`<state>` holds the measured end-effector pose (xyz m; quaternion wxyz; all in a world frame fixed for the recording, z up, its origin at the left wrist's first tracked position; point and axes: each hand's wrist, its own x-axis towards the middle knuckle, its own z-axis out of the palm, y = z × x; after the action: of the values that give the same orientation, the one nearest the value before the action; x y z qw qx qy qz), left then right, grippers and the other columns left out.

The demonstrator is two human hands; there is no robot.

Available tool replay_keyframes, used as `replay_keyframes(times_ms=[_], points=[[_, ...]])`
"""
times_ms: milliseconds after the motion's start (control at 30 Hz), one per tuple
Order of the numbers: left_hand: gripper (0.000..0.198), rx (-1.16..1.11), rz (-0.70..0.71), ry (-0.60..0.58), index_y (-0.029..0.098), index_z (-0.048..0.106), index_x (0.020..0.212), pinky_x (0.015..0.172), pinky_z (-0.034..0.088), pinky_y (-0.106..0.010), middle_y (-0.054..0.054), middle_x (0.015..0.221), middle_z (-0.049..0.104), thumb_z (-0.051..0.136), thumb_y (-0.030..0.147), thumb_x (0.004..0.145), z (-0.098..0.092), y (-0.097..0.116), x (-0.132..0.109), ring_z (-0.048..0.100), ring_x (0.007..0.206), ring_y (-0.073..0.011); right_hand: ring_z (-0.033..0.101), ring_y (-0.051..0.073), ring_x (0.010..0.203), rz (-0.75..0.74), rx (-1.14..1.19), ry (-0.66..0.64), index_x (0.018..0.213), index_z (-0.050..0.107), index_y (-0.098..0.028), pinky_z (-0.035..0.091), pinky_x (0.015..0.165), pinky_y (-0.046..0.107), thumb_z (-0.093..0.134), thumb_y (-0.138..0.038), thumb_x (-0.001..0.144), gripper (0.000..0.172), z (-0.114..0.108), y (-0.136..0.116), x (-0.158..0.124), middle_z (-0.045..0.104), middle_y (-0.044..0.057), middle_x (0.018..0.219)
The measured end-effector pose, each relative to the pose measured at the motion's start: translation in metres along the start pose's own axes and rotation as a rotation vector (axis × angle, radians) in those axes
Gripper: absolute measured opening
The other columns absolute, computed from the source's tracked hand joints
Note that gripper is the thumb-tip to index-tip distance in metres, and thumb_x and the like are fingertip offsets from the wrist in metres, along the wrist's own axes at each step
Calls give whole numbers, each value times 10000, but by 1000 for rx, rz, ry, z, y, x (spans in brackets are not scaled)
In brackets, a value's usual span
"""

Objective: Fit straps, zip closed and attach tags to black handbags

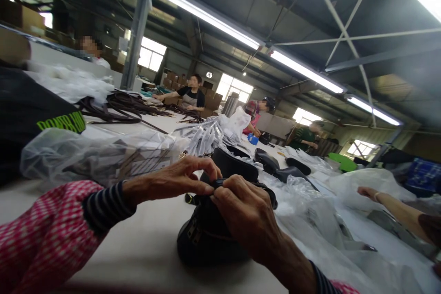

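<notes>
Left hand (177, 177) and right hand (250, 213): grip nearly closed, pinching black bag (210, 234) near its top. Base below grip, on worktop (144, 239). Advisable: pinches close together, base steady.

A factory workshop: strip lights (206, 17) across the top, workers (196, 97) mid-frame around a broad counter (144, 239), dark straps (126, 104) heaped left.

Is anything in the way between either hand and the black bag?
Nothing visible: the left hand and right hand are both on a dark part at the top of the black bag. Crumpled clear plastic lies to its right, not in between.
</notes>
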<state>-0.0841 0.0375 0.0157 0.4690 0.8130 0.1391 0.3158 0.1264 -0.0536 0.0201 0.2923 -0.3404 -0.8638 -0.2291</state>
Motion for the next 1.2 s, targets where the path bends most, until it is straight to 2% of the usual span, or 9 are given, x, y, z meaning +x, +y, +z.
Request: replay_keyframes(times_ms=[167, 267, 433, 533, 633, 767, 900, 1033, 1200], points=[[350, -1, -70, 80, 211, 650, 1058, 819, 495, -277, -17, 1081, 625, 815, 368, 791, 16, -4, -8, 585, 1014, -194, 566, 126, 668, 178, 51, 30, 930, 685, -181, 424, 633, 242, 524, -138, 1005, 183, -2, 6, -8, 581, 22, 786], [353, -27, -82, 152, 201, 655, 1039, 787, 494, -276, -15, 1044, 626, 820, 381, 784, 23, -10, -9, 593, 949, -177, 582, 136, 702, 230, 116, 31, 967, 687, -188, 431, 654, 240, 540, -150, 1001, 156, -1, 2, -7, 587, 25, 824], [375, -94, -134, 190, 168, 667, 985, 620, 429, -232, 4, 949, 611, 857, 362, 727, 24, -9, -7, 544, 718, -105, 565, 151, 695, 175, 79, 16, 952, 670, -161, 413, 627, 256, 498, -112, 998, 184, 0, 0, -4, 590, 42, 834], [352, -102, -140, 188, 153, 664, 965, 578, 386, -218, 14, 889, 610, 845, 347, 734, 22, -7, -7, 510, 658, -86, 570, 184, 757, 63, -3, 2, 940, 661, -142, 427, 660, 284, 445, -59, 988, 236, -8, 13, -10, 605, 71, 859], [364, -89, -178, 189, 149, 658, 976, 573, 377, -214, 13, 873, 619, 849, 337, 728, 21, -6, -6, 519, 654, -89, 558, 179, 762, 48, -10, -46, 923, 642, -145, 426, 653, 280, 432, -37, 984, 244, -21, 31, -21, 596, 72, 869], [351, -53, -161, 111, 167, 680, 1004, 614, 434, -218, -4, 944, 644, 849, 335, 747, 16, -2, -5, 567, 716, -110, 547, 161, 745, 108, 40, -119, 898, 615, -171, 420, 648, 267, 456, -64, 995, 215, -32, 48, -31, 580, 54, 867], [260, 20, -91, -25, 172, 717, 1053, 753, 511, -257, -65, 1063, 678, 736, 356, 870, 1, 8, -2, 624, 920, -187, 537, 139, 687, 239, 101, -161, 883, 609, -202, 408, 630, 261, 495, -99, 996, 191, -35, 55, -33, 586, 11, 823], [245, 60, -48, -144, 155, 736, 1044, 790, 532, -267, -97, 1084, 696, 734, 340, 882, -11, 15, 8, 645, 981, -217, 616, 158, 819, 381, 155, -149, 1012, 630, -227, 463, 731, 274, 625, -126, 934, 128, -38, 57, -27, 653, -2, 917], [255, 101, 31, -220, 160, 775, 1015, 770, 545, -241, -108, 1131, 686, 779, 363, 860, -14, 15, 21, 655, 978, -202, 601, 194, 917, 330, 150, -167, 999, 631, -222, 471, 787, 323, 616, -107, 927, 136, -36, 53, -20, 626, 20, 961]])
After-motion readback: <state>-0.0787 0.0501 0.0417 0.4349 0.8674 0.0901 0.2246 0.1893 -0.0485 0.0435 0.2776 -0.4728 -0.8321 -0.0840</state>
